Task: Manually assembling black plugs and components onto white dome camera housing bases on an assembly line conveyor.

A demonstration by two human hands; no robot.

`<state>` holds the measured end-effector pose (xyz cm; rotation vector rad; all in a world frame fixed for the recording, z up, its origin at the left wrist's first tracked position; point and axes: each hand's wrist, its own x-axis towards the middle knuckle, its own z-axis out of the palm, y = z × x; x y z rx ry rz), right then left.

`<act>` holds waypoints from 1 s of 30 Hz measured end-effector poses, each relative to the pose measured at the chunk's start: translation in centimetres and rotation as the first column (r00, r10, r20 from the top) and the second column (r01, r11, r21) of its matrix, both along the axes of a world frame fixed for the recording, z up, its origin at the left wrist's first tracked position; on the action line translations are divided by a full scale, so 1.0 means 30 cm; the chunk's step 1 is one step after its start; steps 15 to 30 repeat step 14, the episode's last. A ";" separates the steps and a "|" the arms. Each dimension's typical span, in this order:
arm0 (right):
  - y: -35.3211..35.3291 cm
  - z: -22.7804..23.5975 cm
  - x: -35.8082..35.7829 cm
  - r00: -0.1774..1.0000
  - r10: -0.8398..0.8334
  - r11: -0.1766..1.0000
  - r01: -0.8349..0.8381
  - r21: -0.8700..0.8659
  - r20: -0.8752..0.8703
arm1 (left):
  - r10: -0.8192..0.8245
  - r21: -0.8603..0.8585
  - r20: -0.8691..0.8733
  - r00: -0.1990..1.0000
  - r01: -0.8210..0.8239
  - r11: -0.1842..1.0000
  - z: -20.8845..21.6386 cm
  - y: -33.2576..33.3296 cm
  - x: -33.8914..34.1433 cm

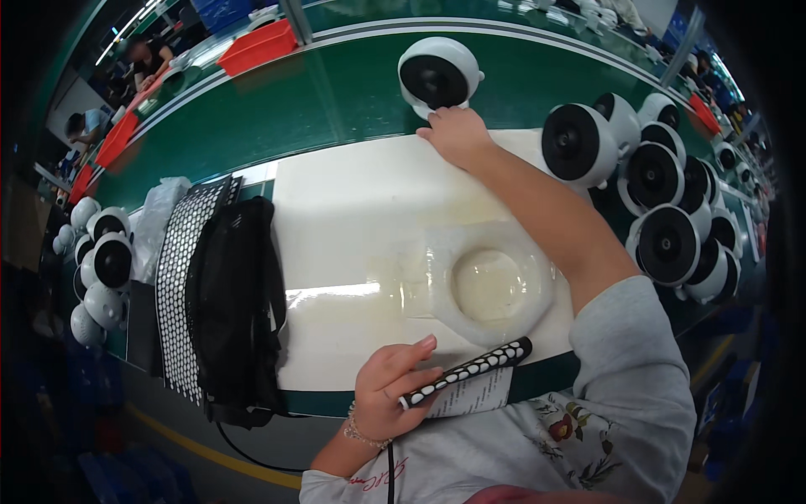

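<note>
My right hand (460, 137) reaches across the mat to a white round device with a black face (434, 77). Its fingers are at the device's lower edge, partly hidden, and seem to grip it there. Low in front of my body, my left hand (390, 388) holds a slim black stick-like piece with white honeycomb spots (467, 370), which slants up to the right. A printed paper sheet (480, 396) shows beneath that piece. Between my hands lies a padded ring (531, 290), taped onto the white mat (353, 218).
Many similar white devices (651, 175) are heaped at the right; more white devices (112, 259) sit at the far left. A black cloth bundle (239, 302) and a honeycomb-patterned sheet (178, 286) border the mat. Beyond the green table (336, 101) are red trays (259, 46) and other people.
</note>
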<state>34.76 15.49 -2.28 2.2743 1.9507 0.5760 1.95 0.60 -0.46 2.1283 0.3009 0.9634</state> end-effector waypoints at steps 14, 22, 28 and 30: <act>-0.643 -0.001 0.062 0.788 -0.313 0.942 0.328 -0.069 -0.530 | 0.023 -0.007 0.063 0.998 -0.023 1.000 -0.018 -0.019 0.023; -0.643 -0.001 0.062 0.788 -0.313 0.942 0.328 -0.069 -0.530 | 0.023 -0.007 0.063 0.998 -0.023 1.000 -0.018 -0.019 0.023; -0.643 -0.001 0.062 0.788 -0.313 0.942 0.328 -0.069 -0.530 | 0.023 -0.007 0.063 0.998 -0.023 1.000 -0.018 -0.019 0.023; -0.643 -0.001 0.062 0.788 -0.313 0.942 0.328 -0.069 -0.530 | 0.023 -0.007 0.063 0.998 -0.023 1.000 -0.018 -0.019 0.023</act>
